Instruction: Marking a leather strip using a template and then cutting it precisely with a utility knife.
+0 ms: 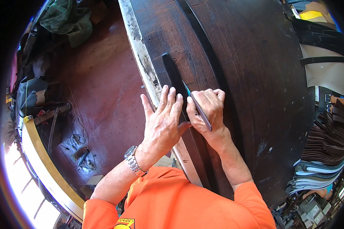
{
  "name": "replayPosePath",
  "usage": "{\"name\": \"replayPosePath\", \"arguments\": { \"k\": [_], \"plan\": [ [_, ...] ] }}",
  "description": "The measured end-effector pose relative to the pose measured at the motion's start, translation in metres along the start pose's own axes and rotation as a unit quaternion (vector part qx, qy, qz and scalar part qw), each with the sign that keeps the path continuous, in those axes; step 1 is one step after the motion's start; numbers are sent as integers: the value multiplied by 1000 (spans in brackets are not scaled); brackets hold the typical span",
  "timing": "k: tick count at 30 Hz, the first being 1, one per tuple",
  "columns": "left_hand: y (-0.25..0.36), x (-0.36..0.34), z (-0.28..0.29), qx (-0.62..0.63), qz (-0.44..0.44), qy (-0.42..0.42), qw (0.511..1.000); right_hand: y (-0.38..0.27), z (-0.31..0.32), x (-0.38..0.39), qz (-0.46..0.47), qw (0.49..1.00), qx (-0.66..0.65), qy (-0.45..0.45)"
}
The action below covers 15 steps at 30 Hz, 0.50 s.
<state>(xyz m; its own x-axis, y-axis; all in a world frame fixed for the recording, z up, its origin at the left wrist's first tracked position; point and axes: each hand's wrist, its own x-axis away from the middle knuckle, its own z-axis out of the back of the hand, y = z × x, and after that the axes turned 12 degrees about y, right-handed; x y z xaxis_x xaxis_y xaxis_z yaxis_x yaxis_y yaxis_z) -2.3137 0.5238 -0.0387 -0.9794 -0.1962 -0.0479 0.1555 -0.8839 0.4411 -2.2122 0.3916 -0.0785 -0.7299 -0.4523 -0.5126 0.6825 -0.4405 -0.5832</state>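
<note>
A dark leather strap (172, 72) with a rounded far end lies along the left side of the brown worktable (263, 87). My left hand (162, 120) rests flat over the strap and the table's edge, fingers spread, with a metal-banded watch (133, 161) on its wrist. Closed around a slim knife (203, 115), my right hand (210, 108) is just right of the left thumb. The knife's thin blade slants toward the strap's right edge; whether its tip touches the leather I cannot tell.
Another long dark strip (202, 38) runs lengthwise across the table, right of the strap. Stacked leather pieces (326, 139) and a buckled belt (342, 101) lie along the right side. The table's worn white edge (141, 57) borders a reddish floor (103, 76) at left.
</note>
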Motion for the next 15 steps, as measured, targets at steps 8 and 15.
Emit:
{"name": "replayPosePath", "arguments": {
  "k": [8, 15],
  "plan": [
    [11, 27, -9, 27, -25, 27, 999, -2, 13, 20, 5, 1000, 2, 1],
    [-18, -10, -4, -49, 8, 82, 995, -4, 19, 24, -11, 1000, 3, -8]
  ]
}}
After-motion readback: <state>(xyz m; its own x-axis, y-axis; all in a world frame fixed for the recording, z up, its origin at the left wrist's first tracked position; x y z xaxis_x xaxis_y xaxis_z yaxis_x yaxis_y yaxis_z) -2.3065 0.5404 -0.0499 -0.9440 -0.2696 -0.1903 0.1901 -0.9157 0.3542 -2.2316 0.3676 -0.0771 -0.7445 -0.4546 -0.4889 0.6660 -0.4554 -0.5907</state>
